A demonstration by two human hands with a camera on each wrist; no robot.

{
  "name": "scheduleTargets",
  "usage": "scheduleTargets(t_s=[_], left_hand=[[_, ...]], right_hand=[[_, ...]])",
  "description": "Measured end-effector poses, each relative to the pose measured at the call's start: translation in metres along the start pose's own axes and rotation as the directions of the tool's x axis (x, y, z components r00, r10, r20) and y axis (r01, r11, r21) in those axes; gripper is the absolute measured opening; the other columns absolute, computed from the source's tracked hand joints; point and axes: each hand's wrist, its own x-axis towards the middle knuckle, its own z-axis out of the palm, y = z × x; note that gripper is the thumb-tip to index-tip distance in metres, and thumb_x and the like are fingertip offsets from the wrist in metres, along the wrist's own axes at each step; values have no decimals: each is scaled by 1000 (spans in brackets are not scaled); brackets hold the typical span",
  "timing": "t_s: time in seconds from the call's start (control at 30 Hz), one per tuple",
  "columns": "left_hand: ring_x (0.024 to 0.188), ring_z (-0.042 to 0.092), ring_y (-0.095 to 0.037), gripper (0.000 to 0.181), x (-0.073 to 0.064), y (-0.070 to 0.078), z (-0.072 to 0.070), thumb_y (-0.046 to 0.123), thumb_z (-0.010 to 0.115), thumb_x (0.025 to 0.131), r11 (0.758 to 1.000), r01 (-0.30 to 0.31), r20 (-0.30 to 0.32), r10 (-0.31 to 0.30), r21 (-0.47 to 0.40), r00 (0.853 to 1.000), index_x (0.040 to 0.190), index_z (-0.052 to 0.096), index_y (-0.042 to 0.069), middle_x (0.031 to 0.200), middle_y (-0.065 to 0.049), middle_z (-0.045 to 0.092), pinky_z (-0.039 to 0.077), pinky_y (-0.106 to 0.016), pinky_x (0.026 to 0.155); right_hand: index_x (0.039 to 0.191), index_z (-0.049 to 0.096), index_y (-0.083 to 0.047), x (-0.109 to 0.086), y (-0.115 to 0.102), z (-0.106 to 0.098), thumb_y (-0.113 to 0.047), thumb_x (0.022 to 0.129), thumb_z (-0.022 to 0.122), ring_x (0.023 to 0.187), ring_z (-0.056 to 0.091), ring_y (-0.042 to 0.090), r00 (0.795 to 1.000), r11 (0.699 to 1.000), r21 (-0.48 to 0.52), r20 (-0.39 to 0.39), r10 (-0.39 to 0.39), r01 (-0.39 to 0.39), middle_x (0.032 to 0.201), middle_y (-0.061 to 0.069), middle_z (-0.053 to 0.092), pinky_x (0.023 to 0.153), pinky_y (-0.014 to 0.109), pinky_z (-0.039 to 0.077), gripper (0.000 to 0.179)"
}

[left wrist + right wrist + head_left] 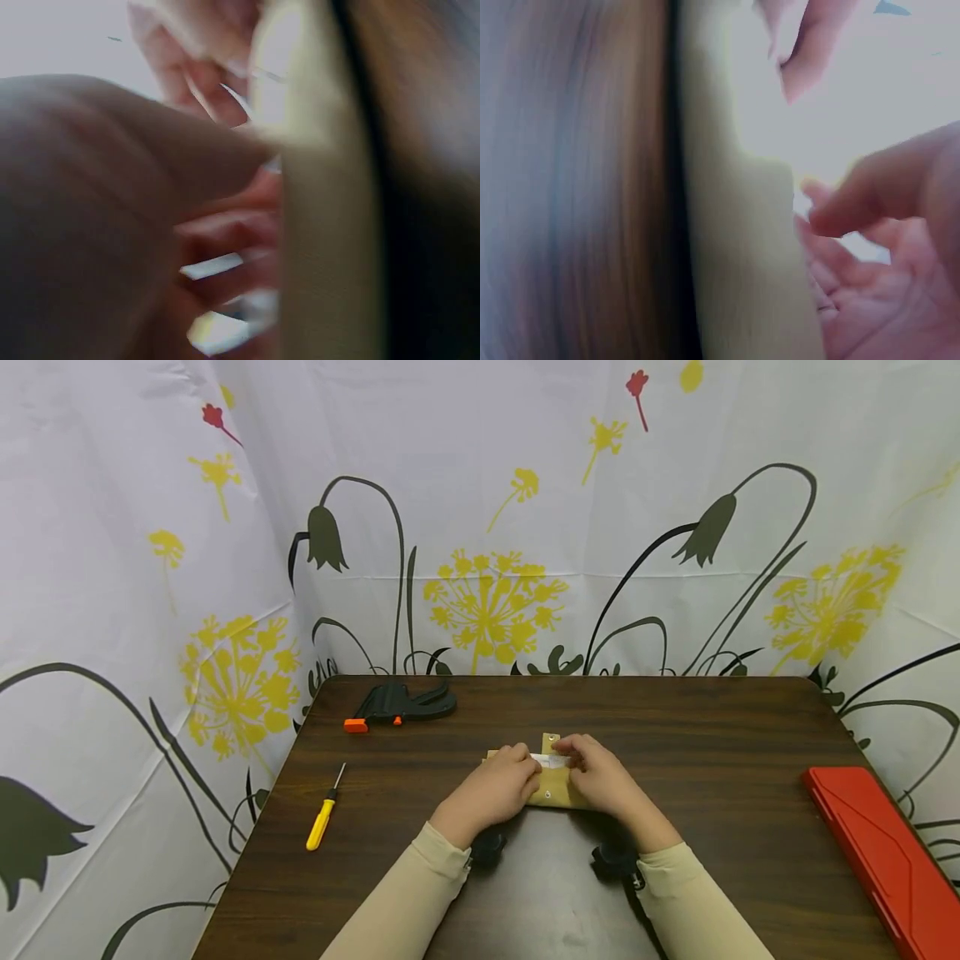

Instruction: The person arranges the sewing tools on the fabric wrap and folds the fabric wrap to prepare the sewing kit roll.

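Note:
A small tan pouch (558, 789) with a metal snap on its front lies near the middle of the table, its snap tab (551, 740) folded up at the far side. A white strip (551, 761) shows along its opening. My left hand (498, 783) grips the pouch by its left side; in the left wrist view the thumb (217, 154) lies against the tan edge (330, 225). At the right side is my right hand (603, 777), its fingers loosely bent. The right wrist view has its thumb (862, 199) held just off the pouch (742, 225), the other fingers beside the edge.
A black bar clamp (405, 702) with orange pads lies at the back left. Nearer on the left is a yellow-handled screwdriver (322, 818). A red case (885, 860) sits along the right edge of the dark wooden table (720, 718). A flowered curtain (480, 485) hangs behind.

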Motion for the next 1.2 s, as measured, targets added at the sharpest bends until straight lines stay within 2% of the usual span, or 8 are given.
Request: scheduleTargets(t_s=[0.07, 0.17, 0.43, 0.53, 0.67, 0.83, 1.1, 1.2], left_hand=[[121, 61, -22, 47, -4, 5, -2, 39, 66, 109, 999, 34, 60, -34, 4, 998, 148, 67, 12, 134, -4, 63, 55, -39, 104], [137, 57, -25, 67, -7, 9, -1, 47, 72, 105, 997, 74, 100, -77, 31, 992, 160, 55, 13, 151, -6, 57, 51, -43, 115], [154, 44, -29, 71, -4, 14, 11, 45, 74, 103, 987, 146, 71, -151, 67, 986, 163, 49, 17, 162, -6, 51, 43, -55, 122], [152, 45, -31, 70, -2, 15, 16, 44, 76, 102, 986, 148, 50, -152, 73, 987, 162, 51, 17, 160, -7, 52, 44, -55, 119], [140, 49, -32, 70, 1, 16, 21, 46, 79, 99, 984, 127, -9, -127, 123, 992, 158, 56, 18, 150, -10, 53, 48, -52, 110], [119, 53, -27, 61, 4, 17, 21, 47, 83, 94, 981, 98, -86, -84, 167, 993, 146, 67, 20, 131, -6, 56, 50, -43, 95], [131, 54, -25, 55, 7, 14, 23, 41, 80, 99, 988, 74, -116, -58, 137, 992, 148, 67, 17, 138, -3, 59, 51, -44, 104], [130, 55, -25, 50, 7, 9, 25, 42, 77, 102, 990, 59, -127, -42, 130, 991, 144, 69, 18, 138, -2, 59, 51, -45, 104]], right_hand=[[149, 58, -1, 0, -3, 1, 2, 100, 60, 130, 67, 39, 993, 970, 214, 35, 108, -113, 154, 22, 60, 102, 40, 55, 50], [164, 40, 0, 2, -3, 1, -9, 105, 64, 135, 61, 38, 972, 868, 436, 84, 221, -235, 170, 24, 42, 100, 31, 53, 64], [168, 30, 0, 8, 16, 4, -5, 109, 59, 90, 57, 11, 965, 699, 666, 183, 187, -262, 162, 23, 40, 71, 19, 47, 67], [161, 43, 1, 7, 22, 6, -6, 107, 62, 74, 54, 8, 968, 718, 649, 165, 191, -252, 137, 17, 57, 63, 19, 45, 57], [140, 64, -1, 7, 25, 10, -13, 104, 73, 66, 54, 8, 973, 810, 541, 94, 210, -227, 101, 5, 66, 57, 20, 45, 40], [118, 72, -2, 7, 24, 14, -17, 102, 79, 67, 55, 12, 982, 858, 485, 5, 187, -166, 90, 2, 65, 59, 23, 46, 23], [113, 69, 0, 8, 25, 18, -19, 102, 79, 53, 44, 5, 965, 734, 663, -69, 253, -145, 82, 0, 68, 47, 20, 35, 24], [114, 69, 0, 8, 26, 18, -18, 101, 80, 53, 43, 4, 975, 728, 677, -69, 212, -110, 83, 0, 70, 46, 20, 34, 25]])
